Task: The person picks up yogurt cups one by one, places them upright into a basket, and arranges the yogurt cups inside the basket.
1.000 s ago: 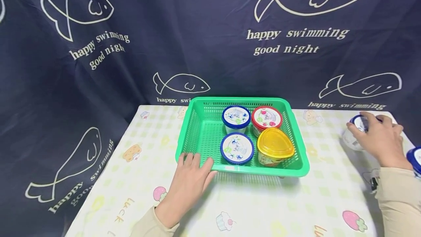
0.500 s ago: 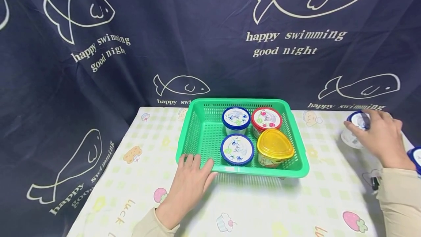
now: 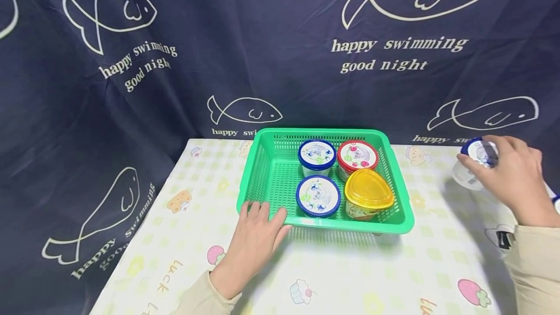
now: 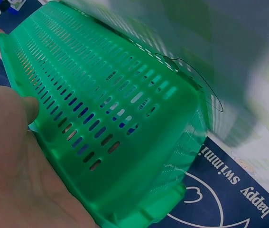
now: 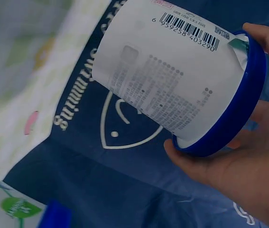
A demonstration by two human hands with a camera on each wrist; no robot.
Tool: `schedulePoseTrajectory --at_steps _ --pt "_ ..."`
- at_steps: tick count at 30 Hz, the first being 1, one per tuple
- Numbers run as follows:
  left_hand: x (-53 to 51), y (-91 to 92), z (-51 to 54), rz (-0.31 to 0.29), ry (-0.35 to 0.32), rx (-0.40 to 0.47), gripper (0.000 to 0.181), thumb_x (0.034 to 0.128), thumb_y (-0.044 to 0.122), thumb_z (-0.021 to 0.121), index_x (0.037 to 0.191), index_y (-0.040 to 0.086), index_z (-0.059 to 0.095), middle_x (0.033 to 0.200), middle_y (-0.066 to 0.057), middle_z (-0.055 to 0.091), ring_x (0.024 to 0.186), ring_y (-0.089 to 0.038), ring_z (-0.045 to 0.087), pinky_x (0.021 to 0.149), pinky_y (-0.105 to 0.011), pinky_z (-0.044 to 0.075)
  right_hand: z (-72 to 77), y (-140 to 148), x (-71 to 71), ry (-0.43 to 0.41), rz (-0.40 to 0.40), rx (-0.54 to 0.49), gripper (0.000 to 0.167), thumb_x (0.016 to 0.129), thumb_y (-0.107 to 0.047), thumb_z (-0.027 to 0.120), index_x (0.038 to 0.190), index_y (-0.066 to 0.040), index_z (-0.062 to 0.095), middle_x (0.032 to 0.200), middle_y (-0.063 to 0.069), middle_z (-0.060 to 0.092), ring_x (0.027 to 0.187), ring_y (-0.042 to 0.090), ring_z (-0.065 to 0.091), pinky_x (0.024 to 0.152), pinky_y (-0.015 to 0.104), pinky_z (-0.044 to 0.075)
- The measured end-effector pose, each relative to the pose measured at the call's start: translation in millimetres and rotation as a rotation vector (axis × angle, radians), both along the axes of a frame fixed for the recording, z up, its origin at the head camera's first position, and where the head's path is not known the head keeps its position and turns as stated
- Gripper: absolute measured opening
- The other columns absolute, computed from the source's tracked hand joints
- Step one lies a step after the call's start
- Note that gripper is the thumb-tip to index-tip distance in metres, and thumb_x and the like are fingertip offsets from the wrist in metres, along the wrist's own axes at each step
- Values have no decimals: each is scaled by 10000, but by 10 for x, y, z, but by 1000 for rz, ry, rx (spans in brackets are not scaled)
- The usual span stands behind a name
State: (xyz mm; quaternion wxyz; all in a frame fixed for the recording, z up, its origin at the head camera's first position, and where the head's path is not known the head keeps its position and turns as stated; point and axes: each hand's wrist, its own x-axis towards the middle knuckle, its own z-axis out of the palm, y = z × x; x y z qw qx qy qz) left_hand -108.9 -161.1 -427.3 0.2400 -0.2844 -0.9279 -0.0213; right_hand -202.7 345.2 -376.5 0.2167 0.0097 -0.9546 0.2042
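Observation:
My right hand [image 3: 520,174] grips a white tub [image 5: 158,71] by its blue lid [image 5: 227,111], thumb on one side and fingers on the other. In the head view the tub hangs above the table's far right corner. My left hand [image 3: 253,247] holds the near rim of a green basket [image 3: 350,226] at its left end, fingers over the rim and thumb [image 4: 30,107] on the outer wall. Inside the basket stand two blue-lidded tubs, one at the back [image 3: 317,153] and one in front [image 3: 318,196], a red-lidded tub [image 3: 358,156] and a yellow-lidded container [image 3: 369,191].
Another blue-lidded tub [image 3: 556,203] is partly visible at the right edge, beside my right wrist. A small black object with a thin cord [image 3: 504,240] lies on the patterned tablecloth [image 3: 350,276]. Behind the table hangs a dark blue fish-print curtain [image 3: 297,52].
My right hand has raised the blue-lidded tub off the table, its shadow now apart from it. The left hand has stayed on the basket rim.

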Motion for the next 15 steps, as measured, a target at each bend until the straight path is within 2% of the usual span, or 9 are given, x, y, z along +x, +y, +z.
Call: schedulePoseTrajectory --at_steps 2,9,15 --pt "6 -7 5 6 11 -6 286 1016 427 455 989 145 490 758 -60 444 772 -329 524 874 -553 429 55 -50 6 14 11 -1 633 889 -350 673 1274 117 488 1250 390 455 1206 567 352 999 667 169" --pt "-12 0 27 30 21 -26 371 1071 453 286 1020 154 499 779 -66 481 812 -327 549 897 -548 427 179 -208 9 47 46 -5 642 887 -348 691 1307 99 500 1288 391 472 1237 572 362 1036 675 165" --pt "-3 4 0 22 -5 -23 329 1052 456 364 1033 158 503 799 -68 499 819 -325 566 904 -548 424 159 -311 44 37 73 2 649 887 -346 695 1318 96 492 1316 389 462 1258 580 357 1039 685 167"
